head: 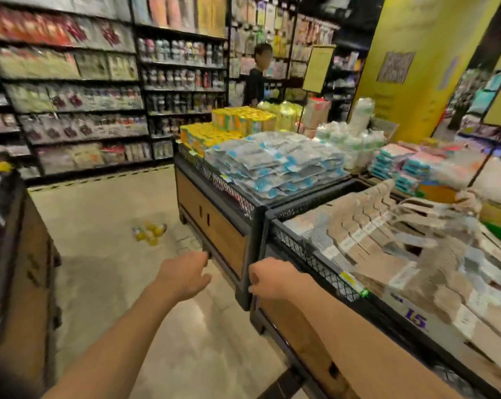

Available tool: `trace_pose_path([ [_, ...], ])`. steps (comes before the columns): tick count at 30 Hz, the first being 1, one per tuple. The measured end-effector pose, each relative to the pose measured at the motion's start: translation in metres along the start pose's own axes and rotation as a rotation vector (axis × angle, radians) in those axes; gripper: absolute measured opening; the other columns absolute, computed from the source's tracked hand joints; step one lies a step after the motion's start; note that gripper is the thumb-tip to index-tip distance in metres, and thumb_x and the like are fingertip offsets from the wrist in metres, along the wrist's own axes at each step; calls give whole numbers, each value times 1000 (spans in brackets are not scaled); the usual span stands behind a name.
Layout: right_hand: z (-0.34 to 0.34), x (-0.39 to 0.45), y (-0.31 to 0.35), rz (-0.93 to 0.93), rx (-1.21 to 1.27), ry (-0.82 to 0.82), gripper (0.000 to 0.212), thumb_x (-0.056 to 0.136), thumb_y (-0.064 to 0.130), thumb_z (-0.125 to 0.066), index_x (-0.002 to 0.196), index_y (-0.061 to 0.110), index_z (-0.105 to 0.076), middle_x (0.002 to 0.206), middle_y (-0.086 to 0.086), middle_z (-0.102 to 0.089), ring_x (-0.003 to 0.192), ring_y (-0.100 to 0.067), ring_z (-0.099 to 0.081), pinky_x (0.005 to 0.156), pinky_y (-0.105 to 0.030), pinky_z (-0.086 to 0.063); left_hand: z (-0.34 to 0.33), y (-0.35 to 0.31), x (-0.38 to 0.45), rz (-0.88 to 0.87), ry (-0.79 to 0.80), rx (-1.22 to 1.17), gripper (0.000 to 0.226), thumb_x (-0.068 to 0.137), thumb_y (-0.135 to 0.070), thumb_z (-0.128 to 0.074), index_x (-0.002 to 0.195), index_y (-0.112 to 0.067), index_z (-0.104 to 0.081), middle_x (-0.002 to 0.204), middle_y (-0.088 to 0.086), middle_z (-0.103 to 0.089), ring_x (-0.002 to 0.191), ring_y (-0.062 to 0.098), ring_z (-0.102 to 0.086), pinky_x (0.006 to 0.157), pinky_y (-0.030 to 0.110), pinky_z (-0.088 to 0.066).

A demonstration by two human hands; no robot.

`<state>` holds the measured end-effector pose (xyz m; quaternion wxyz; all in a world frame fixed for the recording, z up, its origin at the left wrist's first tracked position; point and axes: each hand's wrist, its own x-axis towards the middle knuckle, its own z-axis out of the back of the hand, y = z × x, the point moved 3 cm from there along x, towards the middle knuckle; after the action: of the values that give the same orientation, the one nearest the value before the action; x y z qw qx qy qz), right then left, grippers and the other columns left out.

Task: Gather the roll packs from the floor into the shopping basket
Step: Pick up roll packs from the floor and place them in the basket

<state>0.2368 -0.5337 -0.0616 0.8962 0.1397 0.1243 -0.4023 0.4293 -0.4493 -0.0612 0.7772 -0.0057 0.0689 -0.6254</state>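
A small heap of yellow roll packs (149, 233) lies on the beige floor, ahead of me and left of the display bin. A paler pack (189, 244) lies flat near the bin's foot. My left hand (184, 276) reaches forward over the floor, fingers loosely curled, holding nothing. My right hand (268, 279) hangs beside it near the bin's black corner post, fingers curled under, holding nothing that I can see. No shopping basket is in view.
Wooden display bins with black mesh rims (214, 174) stand on the right, stacked with packets and hangers. Another stand (21, 254) is at the left edge. Shelving lines the back wall, and a person (256, 76) stands behind the bins.
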Motion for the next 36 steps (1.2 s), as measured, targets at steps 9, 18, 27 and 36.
trace_pose_path([
  [9,71,142,107,93,48,-45,31,96,39,-55,120,20,-61,118,-4,-64,104,-27,-61,85,-40,-53,34,170,44,155,-26,-61,39,94,-50,-51,125,-25,-53,130,0,-60,118,23,-58,94,37,-49],
  [18,98,272,144,165,68,-54,30,94,44,-58,118,26,-65,120,-1,-67,107,-24,-64,91,-44,-55,48,253,117,260,-23,-83,37,95,-45,-52,125,-23,-54,129,1,-60,117,24,-58,88,37,-48],
  [27,142,438,141,266,69,-22,33,94,46,-59,120,26,-65,118,1,-67,107,-21,-64,92,-44,-57,51,324,231,433,39,-101,38,97,-45,-50,128,-23,-53,130,3,-60,116,26,-58,83,35,-45],
  [36,180,565,130,298,114,-2,34,94,47,-57,120,27,-63,116,1,-67,103,-21,-64,91,-46,-56,65,377,350,482,45,-121,36,97,-43,-51,126,-22,-53,129,2,-60,115,25,-58,84,36,-47],
])
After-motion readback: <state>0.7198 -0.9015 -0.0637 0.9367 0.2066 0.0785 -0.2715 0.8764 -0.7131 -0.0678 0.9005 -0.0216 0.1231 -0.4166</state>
